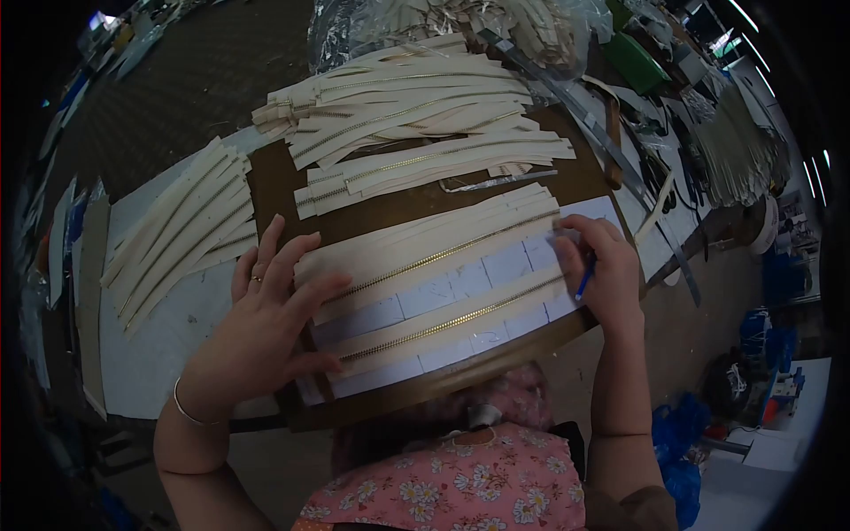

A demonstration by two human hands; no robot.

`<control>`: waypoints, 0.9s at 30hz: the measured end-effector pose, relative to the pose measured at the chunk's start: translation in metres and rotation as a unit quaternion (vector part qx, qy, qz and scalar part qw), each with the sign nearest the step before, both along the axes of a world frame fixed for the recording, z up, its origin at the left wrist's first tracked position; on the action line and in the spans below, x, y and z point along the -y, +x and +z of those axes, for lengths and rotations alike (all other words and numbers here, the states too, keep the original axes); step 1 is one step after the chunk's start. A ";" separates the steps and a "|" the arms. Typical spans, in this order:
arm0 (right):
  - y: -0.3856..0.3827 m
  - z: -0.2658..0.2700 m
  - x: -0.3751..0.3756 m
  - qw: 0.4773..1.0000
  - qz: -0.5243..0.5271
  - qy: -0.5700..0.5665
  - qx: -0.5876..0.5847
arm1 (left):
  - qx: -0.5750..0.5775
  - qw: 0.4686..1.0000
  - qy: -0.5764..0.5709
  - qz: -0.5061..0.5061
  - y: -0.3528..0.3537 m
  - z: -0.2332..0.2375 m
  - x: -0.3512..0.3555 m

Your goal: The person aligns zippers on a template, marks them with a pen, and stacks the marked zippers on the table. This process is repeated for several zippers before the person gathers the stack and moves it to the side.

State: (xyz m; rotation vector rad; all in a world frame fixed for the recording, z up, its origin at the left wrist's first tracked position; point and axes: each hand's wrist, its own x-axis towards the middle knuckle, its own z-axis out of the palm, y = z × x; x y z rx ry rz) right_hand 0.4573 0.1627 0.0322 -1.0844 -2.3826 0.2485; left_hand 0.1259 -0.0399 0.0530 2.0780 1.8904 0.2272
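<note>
**Out of our sight**

Our left hand covers the left ends of the zipper strips. Our right hand hides most of the blue pen (a short stretch shows). We cannot read the marks on the white card. The plastic bag runs off the top edge.

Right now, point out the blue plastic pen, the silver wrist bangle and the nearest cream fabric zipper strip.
blue plastic pen (583,283): head view, visible shaft.
silver wrist bangle (186,411): head view, band's curve.
nearest cream fabric zipper strip (447,325): head view, brass teeth midway.
</note>
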 end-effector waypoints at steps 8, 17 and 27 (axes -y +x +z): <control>-0.002 0.003 0.016 0.914 0.127 -0.208 -0.324 | 0.007 1.000 -0.026 0.009 0.003 0.007 -0.004; -0.012 -0.017 0.010 0.856 0.044 -0.380 -0.347 | 0.012 0.999 -0.035 0.018 0.004 0.008 -0.003; -0.017 -0.019 0.014 0.938 0.083 -0.213 -0.261 | -0.002 1.000 -0.025 0.015 0.003 0.003 -0.002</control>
